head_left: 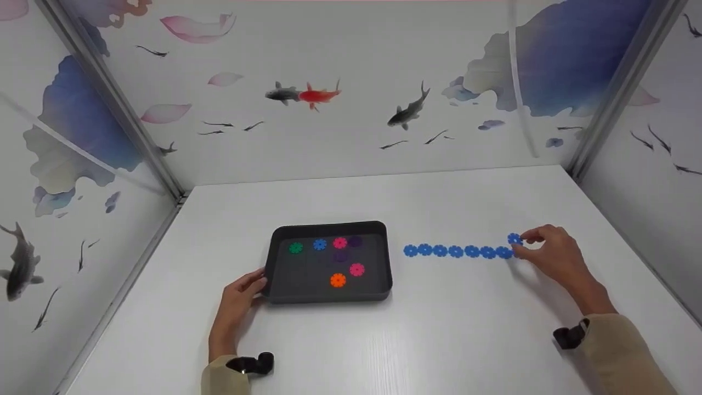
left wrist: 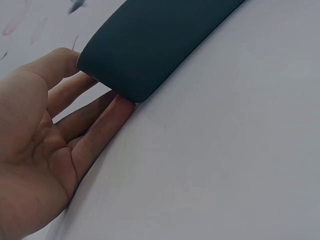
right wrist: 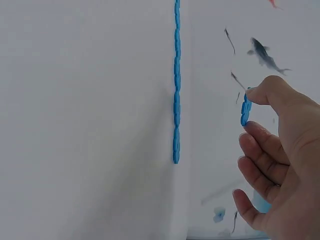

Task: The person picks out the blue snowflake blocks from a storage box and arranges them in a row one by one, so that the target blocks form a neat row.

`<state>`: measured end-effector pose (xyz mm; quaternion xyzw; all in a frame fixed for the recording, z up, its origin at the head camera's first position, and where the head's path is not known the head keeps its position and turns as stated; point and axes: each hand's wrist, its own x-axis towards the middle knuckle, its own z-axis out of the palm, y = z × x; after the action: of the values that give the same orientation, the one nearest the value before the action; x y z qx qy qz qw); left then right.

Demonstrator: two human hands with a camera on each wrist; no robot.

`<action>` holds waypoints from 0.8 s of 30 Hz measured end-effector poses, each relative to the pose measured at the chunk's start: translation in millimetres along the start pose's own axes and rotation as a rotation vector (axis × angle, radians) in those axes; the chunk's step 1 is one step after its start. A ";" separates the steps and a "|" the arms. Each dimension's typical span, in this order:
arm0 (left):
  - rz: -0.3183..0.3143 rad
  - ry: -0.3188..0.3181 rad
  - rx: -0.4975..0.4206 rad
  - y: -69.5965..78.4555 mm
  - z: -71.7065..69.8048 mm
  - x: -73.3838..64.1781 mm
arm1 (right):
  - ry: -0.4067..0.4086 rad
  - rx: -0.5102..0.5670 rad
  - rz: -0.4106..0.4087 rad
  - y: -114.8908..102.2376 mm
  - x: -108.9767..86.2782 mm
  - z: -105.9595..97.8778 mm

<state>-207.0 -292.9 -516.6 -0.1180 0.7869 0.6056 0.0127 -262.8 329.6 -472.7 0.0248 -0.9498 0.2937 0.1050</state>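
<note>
My right hand (head_left: 554, 255) pinches a blue flower-shaped disc (head_left: 514, 239) between thumb and fingertips. In the right wrist view this held disc (right wrist: 246, 107) is raised apart from the row. Several like blue discs lie flat in a row (head_left: 456, 251) on the table, to the right of the tray; the right hand is over the row's right end. My left hand (head_left: 237, 296) grips the left side of a dark grey tray (head_left: 329, 299). In the left wrist view its thumb is at the tray wall (left wrist: 150, 45) and other fingers reach beneath the corner.
Inside the tray lie loose discs: green (head_left: 296, 248), blue (head_left: 320, 244), two pink (head_left: 357, 269), orange (head_left: 338, 280) and two dark purple (head_left: 341, 256). The white table (head_left: 340, 351) is enclosed by printed walls (head_left: 351, 126) at the back and sides.
</note>
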 end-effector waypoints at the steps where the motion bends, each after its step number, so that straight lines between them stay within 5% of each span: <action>1: -0.004 0.000 -0.001 -0.3 0.1 0.0 | -0.011 -0.007 0.016 3.2 0.6 -0.6; 12: -0.012 0.016 -0.022 -3.0 -0.1 0.0 | -0.112 -0.066 0.113 36.1 0.3 -8.7; 24: -0.001 0.001 -0.029 -2.1 0.4 0.7 | -0.191 -0.106 0.136 46.5 5.8 -11.8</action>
<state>-207.3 -293.2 -518.8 -0.1192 0.7779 0.6169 0.0109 -271.4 374.8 -487.7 -0.0173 -0.9691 0.2460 -0.0049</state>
